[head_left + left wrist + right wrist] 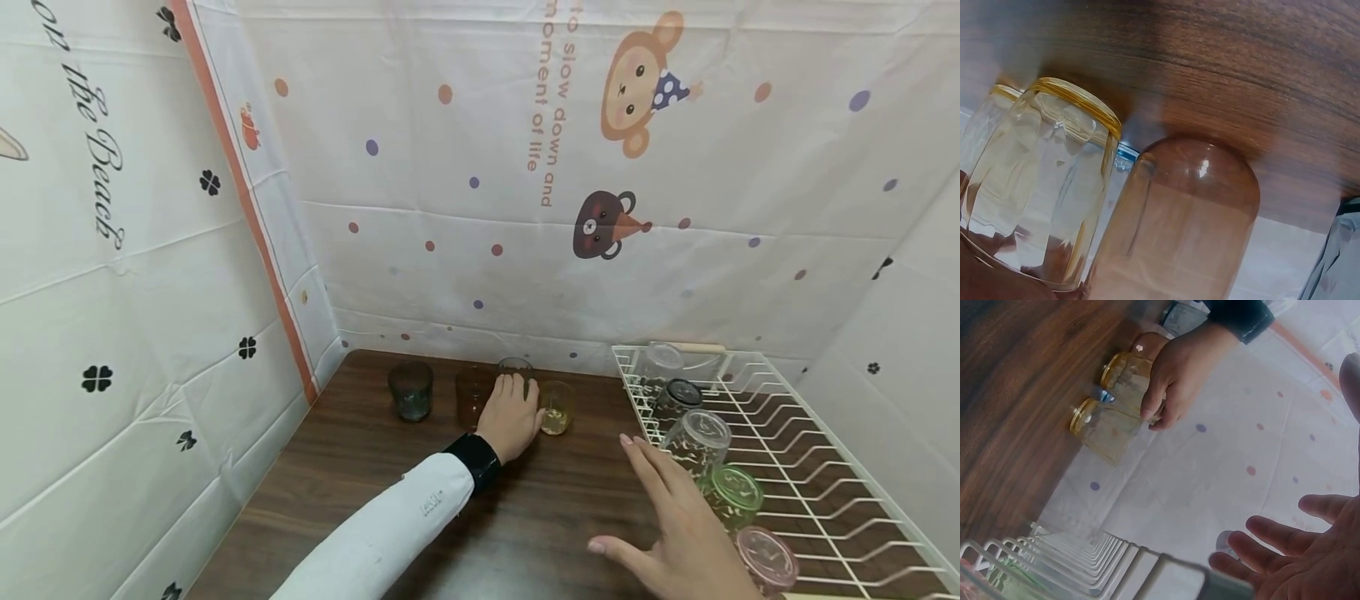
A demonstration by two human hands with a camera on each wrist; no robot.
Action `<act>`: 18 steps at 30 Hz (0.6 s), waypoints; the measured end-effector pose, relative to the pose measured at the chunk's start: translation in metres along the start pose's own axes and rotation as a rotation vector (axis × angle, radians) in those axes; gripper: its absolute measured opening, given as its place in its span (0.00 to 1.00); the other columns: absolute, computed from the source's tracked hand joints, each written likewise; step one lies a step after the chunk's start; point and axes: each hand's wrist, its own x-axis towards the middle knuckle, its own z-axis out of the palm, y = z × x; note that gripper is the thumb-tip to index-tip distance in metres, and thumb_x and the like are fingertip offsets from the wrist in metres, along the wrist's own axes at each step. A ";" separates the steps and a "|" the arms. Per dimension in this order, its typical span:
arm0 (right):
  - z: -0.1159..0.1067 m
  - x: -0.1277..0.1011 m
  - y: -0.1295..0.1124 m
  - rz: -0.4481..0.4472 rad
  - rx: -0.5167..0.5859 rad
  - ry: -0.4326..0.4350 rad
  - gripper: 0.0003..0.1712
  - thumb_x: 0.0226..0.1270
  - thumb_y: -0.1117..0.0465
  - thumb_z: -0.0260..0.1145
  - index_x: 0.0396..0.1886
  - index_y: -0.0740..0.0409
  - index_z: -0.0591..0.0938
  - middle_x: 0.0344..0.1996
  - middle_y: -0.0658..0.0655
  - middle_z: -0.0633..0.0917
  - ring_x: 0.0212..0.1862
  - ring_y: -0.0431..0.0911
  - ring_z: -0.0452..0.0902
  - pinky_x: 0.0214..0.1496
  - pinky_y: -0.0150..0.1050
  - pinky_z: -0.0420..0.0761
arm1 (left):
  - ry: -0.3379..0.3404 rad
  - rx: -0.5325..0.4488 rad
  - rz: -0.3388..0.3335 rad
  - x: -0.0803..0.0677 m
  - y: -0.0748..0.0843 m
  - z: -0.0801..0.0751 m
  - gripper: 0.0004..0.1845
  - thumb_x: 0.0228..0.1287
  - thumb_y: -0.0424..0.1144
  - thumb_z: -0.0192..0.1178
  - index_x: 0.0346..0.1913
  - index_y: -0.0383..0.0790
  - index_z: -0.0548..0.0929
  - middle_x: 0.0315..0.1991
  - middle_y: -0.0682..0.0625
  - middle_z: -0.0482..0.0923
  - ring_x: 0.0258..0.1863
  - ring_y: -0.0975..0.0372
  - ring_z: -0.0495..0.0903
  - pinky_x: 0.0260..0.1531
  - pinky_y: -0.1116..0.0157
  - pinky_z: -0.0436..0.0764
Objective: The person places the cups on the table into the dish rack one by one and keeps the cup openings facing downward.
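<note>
Backdrop: printed white sheets (420, 167) with dots and animal heads rise behind and to both sides, their upper edges cut off.
Tabletop (585, 500): dark wood grain, its near edge beyond the frame at 6 o'clock.
Left hand (512, 417): thumb and fingers curled about the upper part of a yellow-based glass, palm down; its own back hides that grip from the head camera.
Held glass (1047, 169): upright, hidden under the hand from above but plain in both wrist views; whether its base touches the wood, I cannot tell.
Second yellow glass (555, 412): just beside the hand at 3 o'clock.
Clear-looking glass (515, 365): at 12 o'clock, mostly covered by the fingers; only its rim shows well.
Brown glass (469, 400): at 10 o'clock, dim against the wood.
Blue-grey glass (411, 392): farther out, toward 9 o'clock, cropped in the left wrist view.
Right hand (678, 525): holding nothing, fingers extended, thumb spread away; wrist cut off at 6 o'clock.
White rack (806, 479): at 4 o'clock, bearing a row of glasses; the green glass (735, 492) and pink glass (768, 557) are partly masked by the right hand.
</note>
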 end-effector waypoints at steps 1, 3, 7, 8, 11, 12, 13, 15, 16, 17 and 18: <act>0.000 0.000 0.000 -0.004 0.000 0.006 0.76 0.35 0.29 0.88 0.86 0.44 0.63 0.73 0.61 0.76 0.68 0.61 0.77 0.62 0.51 0.77 | -0.004 0.000 -0.002 0.000 0.000 0.000 0.28 0.84 0.58 0.49 0.71 0.42 0.77 0.63 0.41 0.81 0.66 0.50 0.80 0.74 0.55 0.77; -0.001 -0.001 0.001 -0.005 0.000 0.011 0.76 0.35 0.29 0.88 0.86 0.44 0.63 0.73 0.61 0.77 0.68 0.60 0.76 0.71 0.39 0.72 | -0.003 0.002 -0.004 -0.001 0.000 0.000 0.28 0.84 0.59 0.49 0.71 0.42 0.77 0.63 0.41 0.81 0.66 0.50 0.80 0.74 0.56 0.77; -0.001 -0.002 0.002 -0.019 0.005 0.031 0.76 0.34 0.29 0.88 0.85 0.45 0.64 0.72 0.60 0.78 0.66 0.59 0.77 0.71 0.15 0.52 | 0.002 0.001 -0.006 -0.001 0.000 0.000 0.29 0.84 0.59 0.49 0.71 0.42 0.77 0.63 0.41 0.80 0.66 0.50 0.80 0.73 0.56 0.78; -0.002 -0.002 0.002 -0.019 0.002 0.031 0.76 0.34 0.29 0.88 0.85 0.45 0.64 0.72 0.61 0.78 0.66 0.59 0.77 0.71 0.18 0.55 | -0.002 -0.005 -0.005 -0.001 -0.001 0.000 0.29 0.84 0.60 0.49 0.71 0.42 0.77 0.63 0.41 0.80 0.66 0.50 0.80 0.73 0.56 0.77; -0.003 -0.002 0.003 -0.006 -0.002 0.020 0.76 0.34 0.29 0.88 0.86 0.44 0.63 0.72 0.61 0.78 0.66 0.59 0.78 0.68 0.32 0.69 | 0.005 -0.020 0.004 -0.002 -0.002 0.002 0.30 0.85 0.60 0.48 0.72 0.42 0.77 0.64 0.40 0.80 0.67 0.50 0.80 0.73 0.56 0.78; -0.003 -0.002 0.003 -0.003 -0.003 0.019 0.77 0.34 0.29 0.88 0.86 0.44 0.63 0.72 0.61 0.78 0.66 0.59 0.78 0.65 0.39 0.73 | 0.009 -0.027 0.006 -0.003 -0.002 0.002 0.30 0.85 0.60 0.48 0.72 0.42 0.76 0.64 0.41 0.80 0.66 0.50 0.80 0.73 0.56 0.78; -0.003 -0.002 0.004 0.001 -0.003 0.016 0.77 0.34 0.29 0.88 0.86 0.44 0.63 0.72 0.61 0.78 0.66 0.60 0.78 0.64 0.42 0.74 | 0.015 -0.031 0.009 -0.004 -0.003 0.003 0.31 0.85 0.61 0.48 0.73 0.42 0.76 0.64 0.41 0.80 0.66 0.51 0.80 0.73 0.56 0.78; -0.003 -0.002 0.005 0.004 -0.002 0.015 0.77 0.34 0.30 0.88 0.86 0.44 0.63 0.72 0.61 0.78 0.66 0.60 0.79 0.59 0.48 0.76 | 0.029 -0.043 0.011 -0.007 -0.004 0.004 0.32 0.85 0.62 0.47 0.73 0.42 0.76 0.64 0.41 0.80 0.66 0.51 0.80 0.72 0.57 0.78; -0.003 -0.002 0.005 0.002 0.002 0.016 0.77 0.33 0.30 0.89 0.86 0.44 0.63 0.72 0.61 0.78 0.66 0.61 0.79 0.59 0.49 0.75 | 0.036 -0.054 0.012 -0.008 -0.004 0.003 0.32 0.85 0.62 0.46 0.73 0.41 0.76 0.64 0.41 0.80 0.66 0.52 0.80 0.72 0.57 0.79; -0.003 -0.002 0.005 0.005 0.003 0.013 0.77 0.33 0.31 0.89 0.86 0.44 0.63 0.73 0.61 0.78 0.66 0.61 0.78 0.58 0.51 0.76 | 0.044 -0.071 0.012 -0.010 -0.005 0.003 0.32 0.85 0.62 0.46 0.74 0.41 0.76 0.63 0.41 0.80 0.65 0.52 0.80 0.71 0.57 0.79; -0.003 -0.002 0.006 0.004 0.002 0.014 0.77 0.33 0.31 0.89 0.86 0.44 0.63 0.72 0.61 0.78 0.66 0.61 0.79 0.57 0.52 0.77 | 0.051 -0.087 0.014 -0.012 -0.005 0.003 0.33 0.85 0.63 0.46 0.74 0.41 0.75 0.63 0.41 0.80 0.65 0.52 0.80 0.71 0.57 0.79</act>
